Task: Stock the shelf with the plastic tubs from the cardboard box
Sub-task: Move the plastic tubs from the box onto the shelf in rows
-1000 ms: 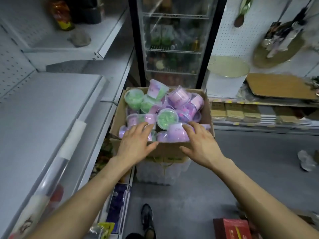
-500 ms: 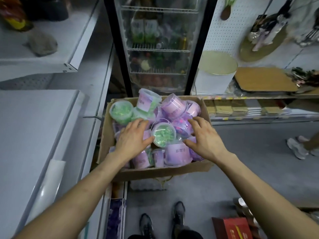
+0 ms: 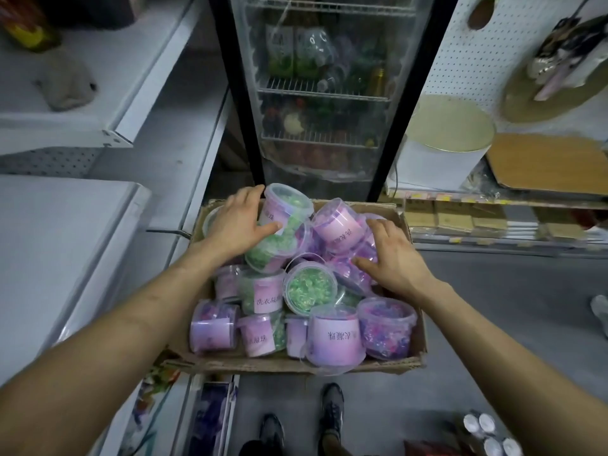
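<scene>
Tubs of clear plastic, filled with purple or green beads and wearing pink labels, lie heaped in the cardboard box at the middle of the frame. Every tub in view is inside it. The white shelf runs along the left of the frame, close beside the box's left wall.

The left hand reaches to the far left of the pile and holds a green tub that lies tilted on top, its rim toward the upper part of the frame. The thumb lies across the label and the fingers wrap the tub's left side up to the rim.

The right hand rests palm down on the right of the pile. Its fingers are spread and lightly bent, laid over the tubs rather than closed round one. The thumb points left onto a purple tub lying on its side.

Above the box, at upper middle, stands a glass-door cooler with bottles on wire racks. A higher shelf board at upper left carries a grey cloth. A pegboard fills the upper right, with a round gold lid below it. Two shoes stand on the grey floor at the bottom edge, and can tops show at lower right.
</scene>
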Action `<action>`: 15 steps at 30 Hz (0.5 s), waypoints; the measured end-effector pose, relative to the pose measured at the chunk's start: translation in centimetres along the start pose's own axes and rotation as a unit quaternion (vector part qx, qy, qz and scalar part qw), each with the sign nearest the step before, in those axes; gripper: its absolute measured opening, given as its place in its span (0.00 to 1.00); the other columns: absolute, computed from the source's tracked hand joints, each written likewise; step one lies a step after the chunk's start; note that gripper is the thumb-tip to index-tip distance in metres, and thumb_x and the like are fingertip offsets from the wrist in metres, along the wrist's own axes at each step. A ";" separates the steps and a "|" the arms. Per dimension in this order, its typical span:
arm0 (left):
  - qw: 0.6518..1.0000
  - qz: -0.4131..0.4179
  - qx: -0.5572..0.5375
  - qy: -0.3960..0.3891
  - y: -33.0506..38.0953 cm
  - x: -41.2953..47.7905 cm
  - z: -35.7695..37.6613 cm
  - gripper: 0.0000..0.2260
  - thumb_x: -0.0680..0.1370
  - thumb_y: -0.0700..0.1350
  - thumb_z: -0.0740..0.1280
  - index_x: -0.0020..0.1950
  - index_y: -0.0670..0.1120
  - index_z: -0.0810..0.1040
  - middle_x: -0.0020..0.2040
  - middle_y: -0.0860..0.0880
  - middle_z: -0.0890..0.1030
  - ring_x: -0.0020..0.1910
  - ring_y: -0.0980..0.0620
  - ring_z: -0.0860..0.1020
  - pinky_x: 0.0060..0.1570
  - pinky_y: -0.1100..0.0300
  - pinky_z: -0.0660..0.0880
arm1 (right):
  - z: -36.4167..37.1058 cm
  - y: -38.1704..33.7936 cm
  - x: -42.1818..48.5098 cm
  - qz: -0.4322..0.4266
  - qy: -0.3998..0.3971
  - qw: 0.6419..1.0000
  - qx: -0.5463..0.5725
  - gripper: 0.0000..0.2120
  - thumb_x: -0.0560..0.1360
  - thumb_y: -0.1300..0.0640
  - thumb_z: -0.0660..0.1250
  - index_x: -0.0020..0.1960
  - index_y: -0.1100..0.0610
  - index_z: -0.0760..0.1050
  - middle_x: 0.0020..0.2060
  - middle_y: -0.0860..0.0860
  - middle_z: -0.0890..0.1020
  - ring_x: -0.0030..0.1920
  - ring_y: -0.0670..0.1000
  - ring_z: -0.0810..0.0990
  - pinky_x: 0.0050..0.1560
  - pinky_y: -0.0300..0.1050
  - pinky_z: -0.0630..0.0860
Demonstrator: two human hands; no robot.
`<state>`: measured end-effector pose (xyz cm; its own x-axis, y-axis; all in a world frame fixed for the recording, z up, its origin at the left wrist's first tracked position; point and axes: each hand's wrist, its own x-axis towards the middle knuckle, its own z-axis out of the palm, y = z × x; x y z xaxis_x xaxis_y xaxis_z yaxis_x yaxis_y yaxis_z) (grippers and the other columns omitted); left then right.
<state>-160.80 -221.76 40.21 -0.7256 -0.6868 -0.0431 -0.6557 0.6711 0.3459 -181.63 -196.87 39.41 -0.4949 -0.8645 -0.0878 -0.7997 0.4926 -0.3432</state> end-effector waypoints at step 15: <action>0.985 0.028 -0.115 -0.124 -0.1 5.5 -0.2 0.55 0.69 0.69 0.76 0.85 0.50 0.49 0.84 0.48 0.56 0.81 0.47 0.59 0.78 0.49 0.61 | 1.8 0.3 5.7 -0.016 -0.004 1.000 0.009 0.49 0.71 0.34 0.74 0.81 0.59 0.61 0.72 0.57 0.72 0.72 0.58 0.70 0.75 0.56 0.66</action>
<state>-164.69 -225.71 40.16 -0.8067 -0.5423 -0.2347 -0.5689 0.6053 0.5568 -184.10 -201.87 37.12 -0.4672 -0.8802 -0.0837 -0.8087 0.4637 -0.3620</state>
